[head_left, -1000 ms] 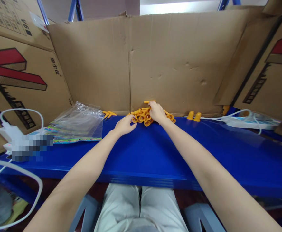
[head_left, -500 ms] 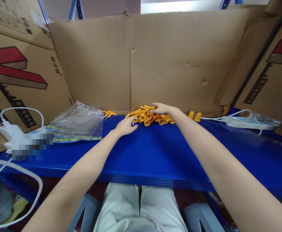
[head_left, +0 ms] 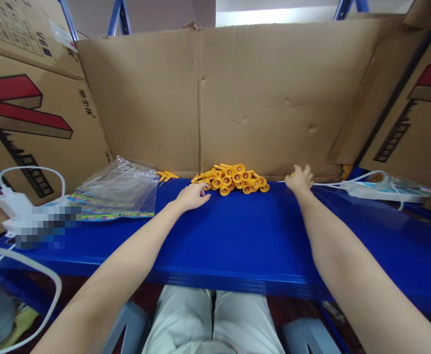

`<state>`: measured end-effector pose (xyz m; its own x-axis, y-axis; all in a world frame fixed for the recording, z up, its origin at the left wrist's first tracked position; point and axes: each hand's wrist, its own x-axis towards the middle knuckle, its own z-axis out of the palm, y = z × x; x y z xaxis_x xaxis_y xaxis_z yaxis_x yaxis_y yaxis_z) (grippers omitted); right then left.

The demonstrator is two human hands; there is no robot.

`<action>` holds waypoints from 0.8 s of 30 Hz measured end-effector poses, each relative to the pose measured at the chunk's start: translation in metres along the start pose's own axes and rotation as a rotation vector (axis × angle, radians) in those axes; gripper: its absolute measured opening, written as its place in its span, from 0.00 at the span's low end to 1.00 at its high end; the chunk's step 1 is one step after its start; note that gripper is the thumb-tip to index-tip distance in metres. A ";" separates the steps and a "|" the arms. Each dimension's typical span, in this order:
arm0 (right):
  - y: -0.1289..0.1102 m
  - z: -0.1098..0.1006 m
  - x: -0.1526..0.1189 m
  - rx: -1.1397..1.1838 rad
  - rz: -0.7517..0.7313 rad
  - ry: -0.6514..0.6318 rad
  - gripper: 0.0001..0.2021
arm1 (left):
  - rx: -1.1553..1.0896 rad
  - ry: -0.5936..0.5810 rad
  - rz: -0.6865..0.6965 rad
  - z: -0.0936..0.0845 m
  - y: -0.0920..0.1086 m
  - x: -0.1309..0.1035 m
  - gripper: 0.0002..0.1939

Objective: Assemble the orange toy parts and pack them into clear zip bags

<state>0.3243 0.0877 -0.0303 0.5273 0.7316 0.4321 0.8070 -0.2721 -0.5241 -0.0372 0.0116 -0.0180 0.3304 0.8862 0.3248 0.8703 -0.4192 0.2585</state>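
Observation:
A pile of yellow funnel-shaped plastic pieces lies at the back of the blue table, many with their round mouths facing me. My left hand rests at the pile's left end, fingers loosely bent and thumb apart; its fingertips touch or nearly touch the nearest pieces. Farther right, my right hand is by the cardboard with its fingers spread. A bit of yellow shows beside that hand, and whatever else is behind it is hidden.
Clear plastic bags lie to the left, near small yellow T-shaped pieces. A white charger with a cable stands at far left. A white power strip sits at right. Cardboard walls the back of the blue table.
My right hand has left the pile and moved right, to where two yellow cup-like pieces stood, now mostly covered by it. The left hand stays nearly in place.

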 end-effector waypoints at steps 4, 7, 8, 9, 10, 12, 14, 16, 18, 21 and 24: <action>0.026 0.011 0.001 -0.041 0.076 -0.065 0.25 | 0.019 -0.008 -0.006 0.001 -0.001 0.001 0.16; 0.034 0.017 0.008 -0.028 0.109 -0.128 0.26 | 0.028 -0.009 -0.014 0.002 -0.001 0.001 0.16; 0.036 0.018 0.010 -0.025 0.116 -0.144 0.26 | 0.031 -0.010 -0.014 0.003 -0.001 0.001 0.16; 0.037 0.018 0.011 -0.026 0.125 -0.158 0.26 | 0.034 -0.012 -0.013 0.003 0.000 0.001 0.16; 0.038 0.019 0.013 -0.033 0.131 -0.173 0.26 | 0.037 -0.014 -0.012 0.003 0.000 0.001 0.16; 0.038 0.020 0.014 -0.059 0.139 -0.213 0.26 | 0.038 -0.023 -0.011 0.003 0.000 0.001 0.16; 0.039 0.020 0.014 -0.081 0.143 -0.242 0.24 | 0.032 -0.030 -0.008 0.003 0.000 0.001 0.16; 0.039 0.019 0.013 -0.098 0.137 -0.241 0.22 | 0.027 -0.032 0.000 0.004 -0.001 0.001 0.15; 0.039 0.017 0.011 -0.119 0.126 -0.235 0.21 | 0.023 -0.030 0.013 0.004 -0.003 0.002 0.14; 0.037 0.012 0.006 -0.162 0.128 -0.258 0.22 | 0.014 -0.029 0.031 0.005 -0.004 0.002 0.14; 0.033 0.005 0.000 -0.198 0.138 -0.286 0.23 | 0.008 -0.038 0.031 0.005 -0.003 0.002 0.15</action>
<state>0.3494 0.0821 -0.0509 0.5615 0.8172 0.1301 0.7841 -0.4752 -0.3991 -0.0377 0.0161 -0.0223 0.3710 0.8795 0.2982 0.8621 -0.4455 0.2413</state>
